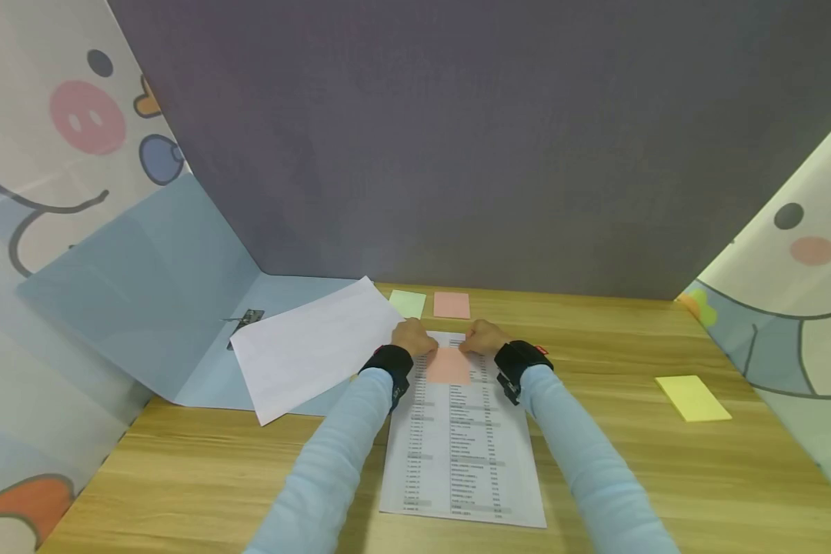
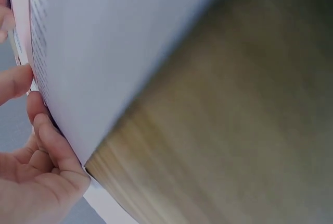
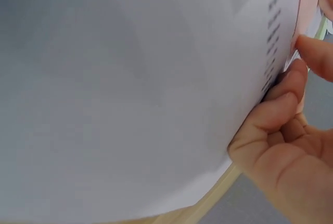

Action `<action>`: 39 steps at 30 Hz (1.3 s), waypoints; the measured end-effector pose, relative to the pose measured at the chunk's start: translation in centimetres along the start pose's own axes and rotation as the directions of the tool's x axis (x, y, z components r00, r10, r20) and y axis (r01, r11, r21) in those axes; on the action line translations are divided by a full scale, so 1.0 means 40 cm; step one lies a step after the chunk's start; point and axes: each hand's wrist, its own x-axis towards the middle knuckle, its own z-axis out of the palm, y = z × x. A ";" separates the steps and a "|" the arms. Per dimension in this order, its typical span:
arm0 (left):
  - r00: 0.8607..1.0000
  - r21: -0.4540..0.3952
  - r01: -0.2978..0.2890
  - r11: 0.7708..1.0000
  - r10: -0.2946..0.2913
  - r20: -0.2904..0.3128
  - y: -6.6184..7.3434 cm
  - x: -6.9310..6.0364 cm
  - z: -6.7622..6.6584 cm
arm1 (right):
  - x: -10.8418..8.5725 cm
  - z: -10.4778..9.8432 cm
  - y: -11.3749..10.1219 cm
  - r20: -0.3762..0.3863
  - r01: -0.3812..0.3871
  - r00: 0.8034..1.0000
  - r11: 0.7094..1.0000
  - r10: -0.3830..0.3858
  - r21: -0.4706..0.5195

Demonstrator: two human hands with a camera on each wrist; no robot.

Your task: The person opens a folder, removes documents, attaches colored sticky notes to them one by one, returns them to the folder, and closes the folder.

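A pink sticky note [image 1: 448,368] lies over the upper part of a printed sheet [image 1: 467,481] with rows of text. At its upper left corner, my left hand [image 1: 412,338] pinches the note between thumb and curled fingers. My right hand [image 1: 485,338] pinches the upper right corner the same way. In the left wrist view, the knuckles of the left hand [image 2: 47,166] rest by the sheet's edge. The right wrist view has the right hand [image 3: 283,135] with its lower fingers folded against the paper [image 3: 130,104].
An open blue folder [image 1: 152,285] with a metal clip [image 1: 245,327] stands at the left, a blank white sheet [image 1: 318,346] lying across it. Behind the hands are a green note pad [image 1: 407,302] and a pink one [image 1: 452,305]. A yellow pad [image 1: 692,398] lies right on the wooden table [image 1: 616,338].
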 end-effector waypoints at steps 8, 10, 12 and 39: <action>1.000 0.068 -0.027 0.997 0.028 -0.003 0.007 -0.001 -0.002 | 0.040 0.022 -0.003 -0.012 -0.105 0.994 0.989 0.105 -0.100; 1.000 0.069 -0.031 0.997 0.031 -0.001 0.006 0.000 -0.002 | 0.049 0.031 -0.001 -0.017 -0.119 0.993 0.988 0.118 -0.101; 1.000 0.069 -0.031 0.997 0.031 0.003 0.006 0.002 -0.004 | 0.058 0.038 0.001 -0.017 -0.144 0.989 0.986 0.144 -0.079; 0.999 0.014 0.040 0.999 -0.041 0.032 0.014 -0.003 0.009 | 0.012 -0.018 -0.011 0.050 -0.086 0.995 0.995 0.089 -0.048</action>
